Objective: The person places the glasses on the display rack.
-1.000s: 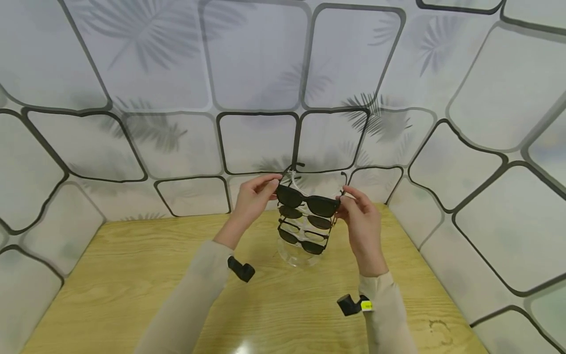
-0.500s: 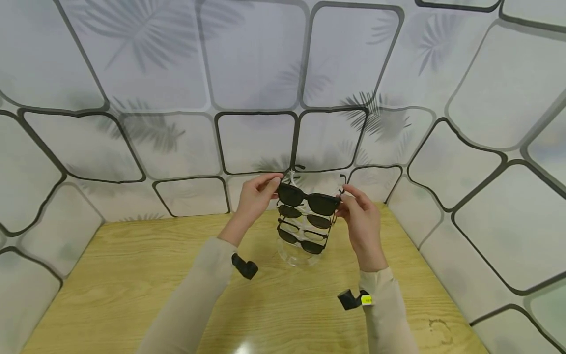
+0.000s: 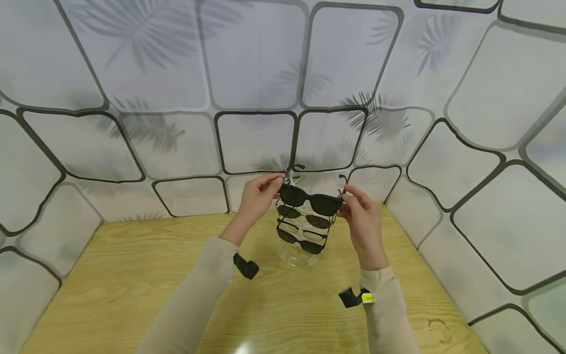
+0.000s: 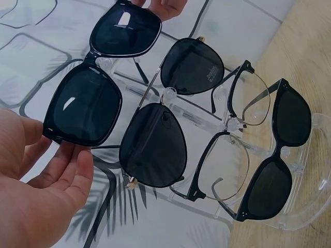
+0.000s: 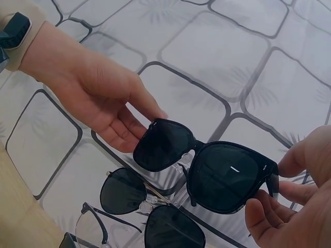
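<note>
Both hands hold a pair of black sunglasses [image 3: 293, 196] at the top of a clear display stand [image 3: 294, 260]. My left hand [image 3: 258, 196] pinches the frame's left end; my right hand [image 3: 364, 223] pinches the right end by the hinge, as the right wrist view confirms. Below on the stand sit thin-framed sunglasses [image 4: 153, 144], then half-rim clear eyeglasses [image 4: 222, 163], then another black pair of sunglasses [image 4: 268, 188]. The held pair's lenses face me, with its temples pointing back towards the wall. Whether its bridge touches the stand, I cannot tell.
The stand is on a wooden table [image 3: 155, 275], near the back wall [image 3: 261, 142]. A patterned side wall [image 3: 491, 196] rises at the right. Small black cameras [image 3: 245, 267] are strapped to both sleeves.
The held sunglasses have shifted slightly to the right, both hands moving with them. The lower glasses and the stand stay in place.
</note>
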Motion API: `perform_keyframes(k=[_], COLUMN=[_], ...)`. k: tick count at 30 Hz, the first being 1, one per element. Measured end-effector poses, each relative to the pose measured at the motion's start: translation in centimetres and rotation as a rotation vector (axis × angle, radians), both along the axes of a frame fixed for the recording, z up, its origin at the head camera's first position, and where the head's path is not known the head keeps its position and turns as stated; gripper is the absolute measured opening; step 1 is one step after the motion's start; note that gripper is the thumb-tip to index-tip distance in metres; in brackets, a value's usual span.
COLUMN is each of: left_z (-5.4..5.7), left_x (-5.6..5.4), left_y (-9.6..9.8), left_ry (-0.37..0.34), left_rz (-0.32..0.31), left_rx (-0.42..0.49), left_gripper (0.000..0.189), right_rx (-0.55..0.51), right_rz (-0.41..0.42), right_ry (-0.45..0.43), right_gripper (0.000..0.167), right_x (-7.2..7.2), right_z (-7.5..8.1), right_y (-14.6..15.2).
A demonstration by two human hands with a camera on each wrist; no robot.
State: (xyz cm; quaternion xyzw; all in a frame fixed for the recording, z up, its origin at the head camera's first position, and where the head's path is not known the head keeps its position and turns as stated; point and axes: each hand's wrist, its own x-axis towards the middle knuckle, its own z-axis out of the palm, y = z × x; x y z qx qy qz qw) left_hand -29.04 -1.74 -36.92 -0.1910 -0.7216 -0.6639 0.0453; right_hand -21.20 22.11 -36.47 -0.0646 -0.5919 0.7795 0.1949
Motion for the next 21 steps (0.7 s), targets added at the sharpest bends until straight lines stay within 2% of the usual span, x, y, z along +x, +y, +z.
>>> perform_keyframes(k=[16,21], left_z=[-0.21,-0.12], left_x=[-0.14,-0.14], left_y=[0.07,0.06], left_ry=[0.014,0.028], left_rz=[0.007,0.003], left_rx=[-0.037,-0.045], left_gripper=[0.031,0.031], right_rx=[-0.019,-0.001], right_rz=[-0.012,-0.008], right_ry=[-0.012,-0.019], right_gripper=[0.022,0.027], right_x=[-0.37,-0.46], right_z=[-0.53,-0.50], right_y=[0.00,0.07])
